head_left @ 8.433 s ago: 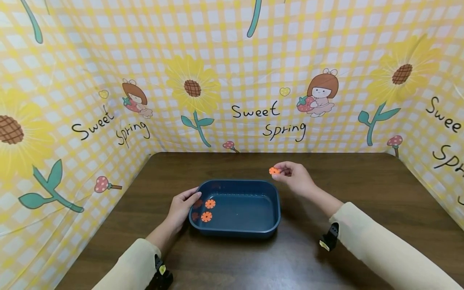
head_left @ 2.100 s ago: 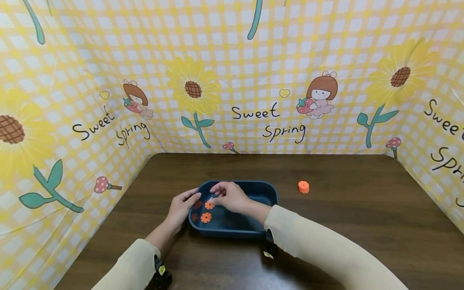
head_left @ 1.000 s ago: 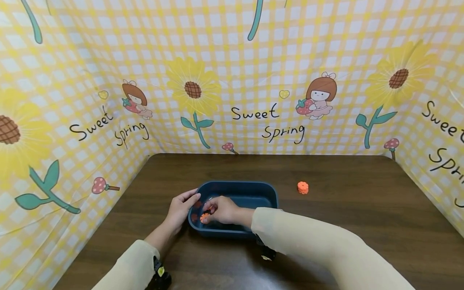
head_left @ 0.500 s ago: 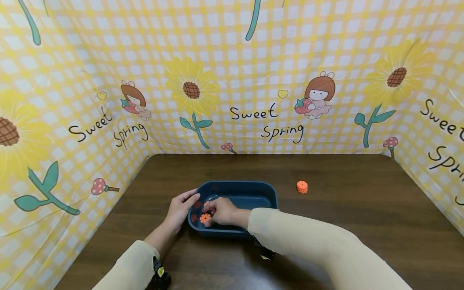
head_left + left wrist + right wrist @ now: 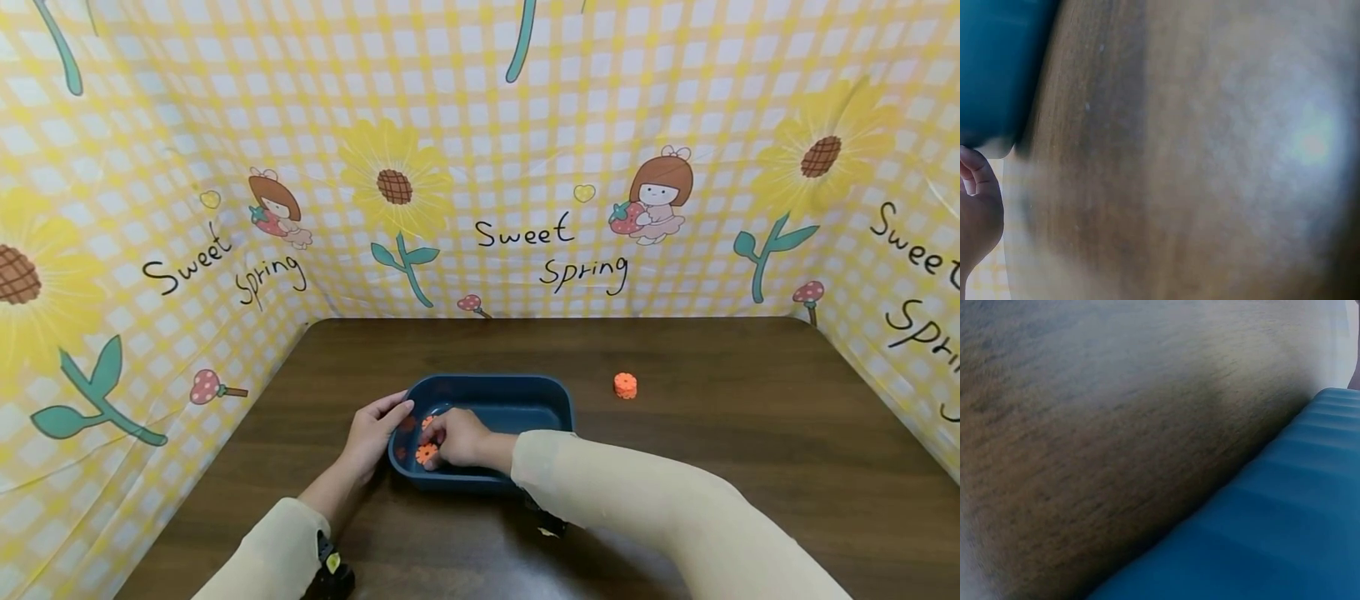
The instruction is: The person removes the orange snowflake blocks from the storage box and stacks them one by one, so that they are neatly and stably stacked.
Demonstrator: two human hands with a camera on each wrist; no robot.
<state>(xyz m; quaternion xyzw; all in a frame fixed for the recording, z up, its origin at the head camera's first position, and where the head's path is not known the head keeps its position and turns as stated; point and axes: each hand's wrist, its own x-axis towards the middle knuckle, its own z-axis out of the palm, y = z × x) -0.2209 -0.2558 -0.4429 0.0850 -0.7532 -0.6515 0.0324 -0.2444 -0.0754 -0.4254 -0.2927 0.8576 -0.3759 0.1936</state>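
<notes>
A dark blue rectangular box (image 5: 555, 429) stands on the wooden table. My left hand (image 5: 369, 435) grips its left end, thumb over the rim and fingers along the outside. In the left wrist view part of my left hand (image 5: 979, 212) shows beside the box (image 5: 997, 69). My right hand (image 5: 461, 437) reaches down into the box's left part. Its thumb and index finger lie at the edges of an orange notched disc (image 5: 427, 453), pinching it near the floor. Behind it another orange disc (image 5: 428, 422) is partly hidden by the fingers.
A short stack of orange notched discs (image 5: 625, 386) stands on the table right of the box. The brown tabletop (image 5: 712, 400) meets a yellow checked cloth (image 5: 525, 150) behind and at the sides. The right wrist view shows mostly tabletop and the box's outer wall (image 5: 1272, 525).
My right hand held a disc above the table, then came into the box and moved from the rear disc to the front one. Lately the front disc shifted slightly. My left hand stayed put.
</notes>
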